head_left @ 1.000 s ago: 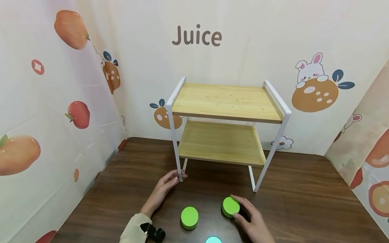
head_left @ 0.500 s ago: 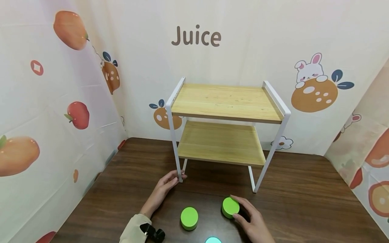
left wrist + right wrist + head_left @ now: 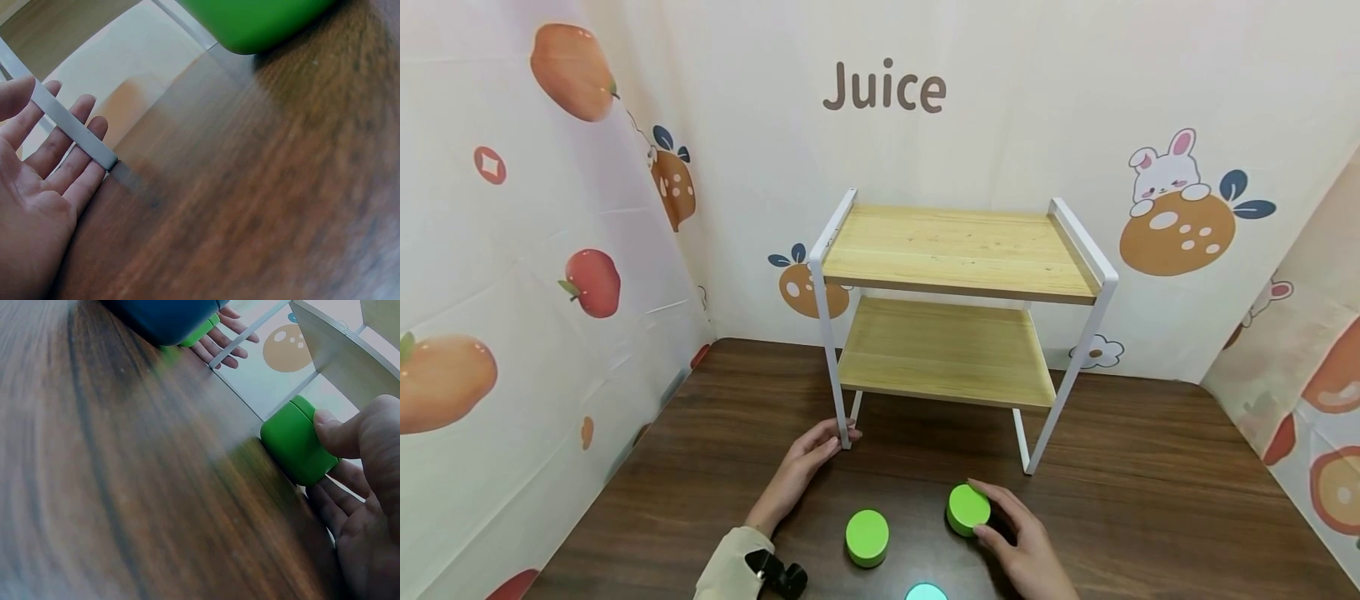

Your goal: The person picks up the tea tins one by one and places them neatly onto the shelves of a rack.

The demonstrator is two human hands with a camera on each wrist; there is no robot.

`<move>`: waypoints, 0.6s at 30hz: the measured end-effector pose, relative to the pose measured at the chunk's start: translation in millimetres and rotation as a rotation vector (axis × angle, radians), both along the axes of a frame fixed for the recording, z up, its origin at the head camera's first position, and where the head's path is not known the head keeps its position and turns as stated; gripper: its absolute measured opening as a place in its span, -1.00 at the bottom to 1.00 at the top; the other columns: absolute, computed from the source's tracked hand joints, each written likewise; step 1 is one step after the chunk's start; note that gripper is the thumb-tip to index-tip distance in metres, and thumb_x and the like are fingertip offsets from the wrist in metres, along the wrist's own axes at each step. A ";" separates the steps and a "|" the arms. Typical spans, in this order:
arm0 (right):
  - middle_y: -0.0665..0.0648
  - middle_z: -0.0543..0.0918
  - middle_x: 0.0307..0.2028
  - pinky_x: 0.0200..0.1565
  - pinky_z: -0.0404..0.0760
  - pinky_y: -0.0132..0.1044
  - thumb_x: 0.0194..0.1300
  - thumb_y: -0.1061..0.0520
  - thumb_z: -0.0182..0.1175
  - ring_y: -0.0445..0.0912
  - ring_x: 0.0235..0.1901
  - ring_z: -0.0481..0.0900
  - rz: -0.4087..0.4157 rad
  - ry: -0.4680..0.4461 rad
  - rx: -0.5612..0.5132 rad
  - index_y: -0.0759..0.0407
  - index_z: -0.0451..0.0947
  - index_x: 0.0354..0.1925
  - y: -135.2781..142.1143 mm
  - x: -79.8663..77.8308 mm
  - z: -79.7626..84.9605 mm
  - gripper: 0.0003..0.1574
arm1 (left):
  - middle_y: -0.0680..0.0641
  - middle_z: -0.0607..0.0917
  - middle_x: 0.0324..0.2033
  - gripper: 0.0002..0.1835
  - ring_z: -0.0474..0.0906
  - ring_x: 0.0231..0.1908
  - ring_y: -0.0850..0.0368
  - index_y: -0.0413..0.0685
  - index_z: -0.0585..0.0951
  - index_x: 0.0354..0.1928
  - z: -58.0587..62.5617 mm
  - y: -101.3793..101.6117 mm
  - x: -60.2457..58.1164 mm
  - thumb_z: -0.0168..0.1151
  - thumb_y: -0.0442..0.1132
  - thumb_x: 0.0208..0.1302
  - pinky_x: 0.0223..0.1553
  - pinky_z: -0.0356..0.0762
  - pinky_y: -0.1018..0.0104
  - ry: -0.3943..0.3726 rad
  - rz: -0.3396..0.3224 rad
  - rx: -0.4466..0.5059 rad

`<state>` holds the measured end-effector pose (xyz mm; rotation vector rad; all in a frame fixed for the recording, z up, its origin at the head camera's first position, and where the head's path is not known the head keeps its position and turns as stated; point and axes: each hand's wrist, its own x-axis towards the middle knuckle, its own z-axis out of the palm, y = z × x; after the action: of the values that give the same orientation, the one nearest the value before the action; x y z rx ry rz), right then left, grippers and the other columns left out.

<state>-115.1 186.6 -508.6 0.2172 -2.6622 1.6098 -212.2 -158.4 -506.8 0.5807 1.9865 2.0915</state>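
A two-tier shelf [image 3: 958, 250] with light wooden boards and a white frame stands on the brown table. My left hand [image 3: 808, 454] holds its front left leg [image 3: 69, 125] near the foot, the fingers behind it and the thumb at its other side. My right hand [image 3: 1022, 537] has thumb and fingers around a small green round container [image 3: 968, 510] with a lid seam, which stands upright on the table. Between my hands sits a second green round container [image 3: 867, 538]. A light blue one [image 3: 927, 592] is cut off by the bottom edge.
Printed cloth walls [image 3: 1000, 125] enclose the table [image 3: 1150, 467] at the back and both sides. The lower board [image 3: 951, 350] hangs under the top board. A black wrist camera [image 3: 778, 575] is strapped over my left sleeve.
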 end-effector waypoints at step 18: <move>-0.22 0.53 0.15 0.15 0.41 -0.38 0.18 0.17 0.35 -0.24 0.21 0.44 -0.020 0.053 0.048 -0.16 0.47 0.25 -2.7 -1.2 -1.4 -0.33 | -0.28 0.55 0.17 -0.55 0.34 0.30 -0.14 -0.25 0.35 0.34 -1.1 -0.2 -0.9 -0.11 -0.19 0.52 0.20 0.30 0.46 0.014 0.027 -0.027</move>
<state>-116.3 183.9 -510.0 0.2296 -2.6569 1.5134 -213.1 -158.6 -507.9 0.5678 2.0379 2.0782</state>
